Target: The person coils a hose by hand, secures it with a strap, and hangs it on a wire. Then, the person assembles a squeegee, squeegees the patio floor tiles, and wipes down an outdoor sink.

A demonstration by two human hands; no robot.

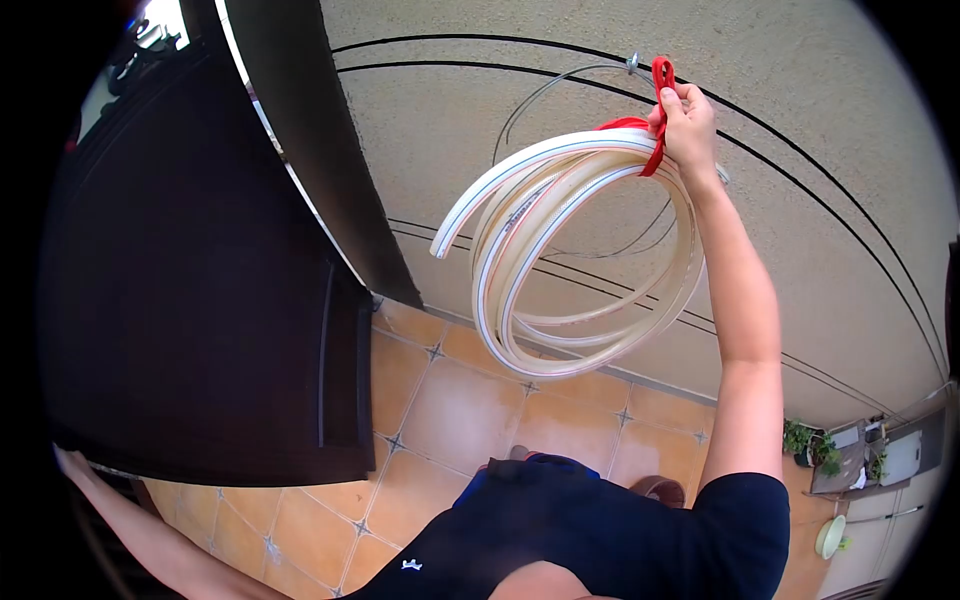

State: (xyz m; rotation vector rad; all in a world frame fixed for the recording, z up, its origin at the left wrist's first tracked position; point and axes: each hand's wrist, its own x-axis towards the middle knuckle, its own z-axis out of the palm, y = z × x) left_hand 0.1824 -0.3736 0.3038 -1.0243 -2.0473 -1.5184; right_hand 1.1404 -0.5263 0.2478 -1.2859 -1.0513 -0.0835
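Observation:
My right hand [690,125] is raised by the wall, its fingers closed around a red strap [662,75]. Looped through that strap, a coil of clear whitish hose [510,250] with thin blue and red lines hangs below the hand. One cut end of the hose sticks out to the left. Just above the strap, a metal hook [633,63] is fixed in the wall, with a loop of thin grey wire on it. At the far left, my left hand [72,463] is by the edge of a dark door [200,300]; its fingers are hidden in the dark border.
Black grooves run across the beige wall [840,270]. Orange tiles [460,410] cover the floor, and a brown pot [660,490] stands beside my body. Farther right are potted plants [810,445] and a pale green basin [830,538].

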